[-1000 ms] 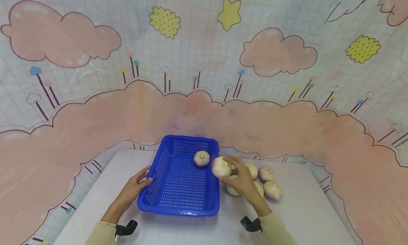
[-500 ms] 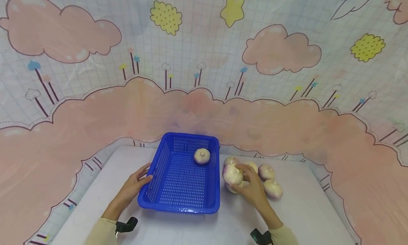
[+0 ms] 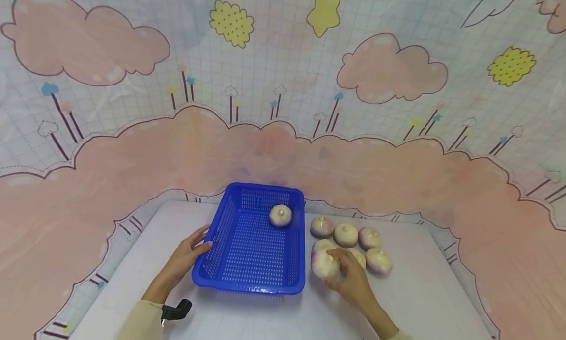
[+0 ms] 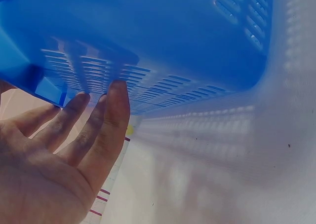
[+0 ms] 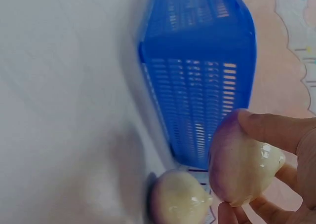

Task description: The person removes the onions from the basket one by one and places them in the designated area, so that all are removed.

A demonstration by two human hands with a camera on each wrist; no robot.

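Observation:
A blue plastic basket (image 3: 249, 287) with slotted walls stands in the middle of the table. Inside it, toward the far right, lies one pale onion-like bulb (image 3: 280, 215). My left hand (image 3: 183, 259) holds the basket's left edge, thumb at the rim; in the left wrist view the fingers (image 4: 117, 105) lie almost straight along the outer wall. To the right of the basket, my right hand (image 3: 353, 286) grips a white-and-purple onion (image 3: 325, 264) between thumb and fingers. The right wrist view shows this onion (image 5: 239, 160) pinched, its pointed tip toward the palm.
Several similar bulbs (image 3: 346, 235) sit close together on the white table (image 3: 420, 286), right of the basket. One is partly covered by the held onion, another by the right hand. A patterned cloth backdrop (image 3: 265, 153) rises behind the table.
My right hand has drawn the onion away from the basket's right rim, rightward and nearer to me, uncovering bulbs behind it. The left hand stays at the basket's edge.

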